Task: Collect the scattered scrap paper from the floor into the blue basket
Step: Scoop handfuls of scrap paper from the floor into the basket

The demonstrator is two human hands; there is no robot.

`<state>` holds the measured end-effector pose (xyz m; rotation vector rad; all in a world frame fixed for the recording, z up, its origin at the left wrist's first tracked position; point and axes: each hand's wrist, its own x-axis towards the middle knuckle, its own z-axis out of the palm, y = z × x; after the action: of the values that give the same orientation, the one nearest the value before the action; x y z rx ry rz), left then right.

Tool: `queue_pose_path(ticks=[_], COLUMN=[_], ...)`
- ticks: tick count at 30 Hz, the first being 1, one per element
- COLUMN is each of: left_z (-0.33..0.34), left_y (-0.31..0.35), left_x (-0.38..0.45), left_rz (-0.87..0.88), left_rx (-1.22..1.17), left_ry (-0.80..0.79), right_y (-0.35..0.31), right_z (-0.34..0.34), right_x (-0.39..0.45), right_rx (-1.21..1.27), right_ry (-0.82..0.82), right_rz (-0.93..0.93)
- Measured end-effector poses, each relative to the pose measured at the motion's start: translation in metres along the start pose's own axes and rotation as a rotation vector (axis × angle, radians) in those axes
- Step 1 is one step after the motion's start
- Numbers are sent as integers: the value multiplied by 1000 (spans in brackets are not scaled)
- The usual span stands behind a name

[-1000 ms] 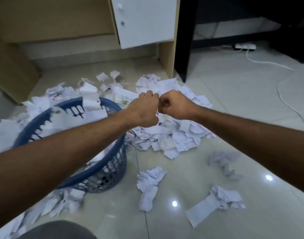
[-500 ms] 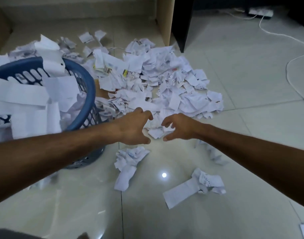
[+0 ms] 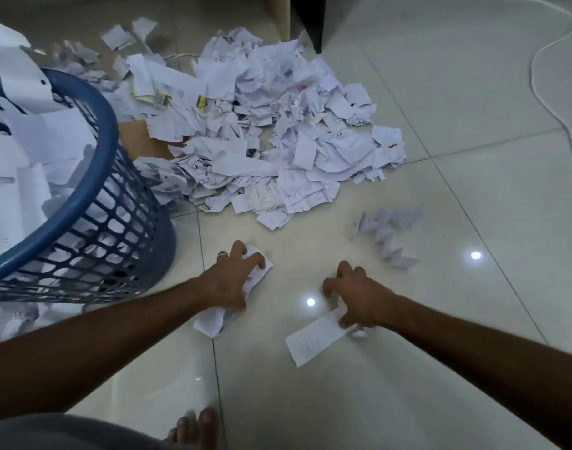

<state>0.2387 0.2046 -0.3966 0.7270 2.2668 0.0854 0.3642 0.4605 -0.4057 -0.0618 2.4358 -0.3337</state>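
The blue basket [image 3: 93, 203] stands at the left, filled with white paper. My left hand [image 3: 231, 280] lies on a crumpled white scrap [image 3: 213, 321] on the floor, its fingers curling round the paper. My right hand [image 3: 359, 295] comes down on a second scrap, a long printed slip [image 3: 313, 341], with curled fingers touching its upper end. A big heap of torn paper [image 3: 271, 131] lies on the tiles beyond both hands. Another small bunch of scraps [image 3: 388, 232] sits to the right of the heap.
A white cable [image 3: 551, 102] snakes over the tiles at the right. A wooden desk leg [image 3: 278, 14] and a dark furniture leg [image 3: 310, 21] stand behind the heap. A piece of brown cardboard [image 3: 141, 141] lies by the basket. My toes [image 3: 193, 427] show at the bottom.
Both hands have dropped from above the heap to the floor nearer me, each landing on a separate scrap. The view has tilted further down.
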Motion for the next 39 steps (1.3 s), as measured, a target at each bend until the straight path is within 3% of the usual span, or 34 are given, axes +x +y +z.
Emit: queue_pose_path(ticks=[8, 13, 19, 22, 26, 32, 39], left_z=[-2, -25, -46, -49, -58, -63, -59], left_y=[-10, -4, 2, 14, 30, 30, 31], left_x=[33, 52, 74, 94, 125, 156, 147], left_rz=[164, 208, 211, 222, 149, 81, 185], left_rx=[-95, -179, -174, -88, -9, -19, 25], left_ry=[196, 333, 345, 390, 287, 213, 405], right_y=[5, 16, 48, 68, 86, 105, 74], right_z=[-7, -54, -115, -113, -88, -75, -114], right_x=[29, 39, 22, 25, 44, 63, 89], right_rx=[132, 366, 334, 236, 169, 174, 279], right_ry=[174, 410, 434, 299, 224, 476, 648], right_rz=[-140, -230, -22, 196, 329, 228, 41])
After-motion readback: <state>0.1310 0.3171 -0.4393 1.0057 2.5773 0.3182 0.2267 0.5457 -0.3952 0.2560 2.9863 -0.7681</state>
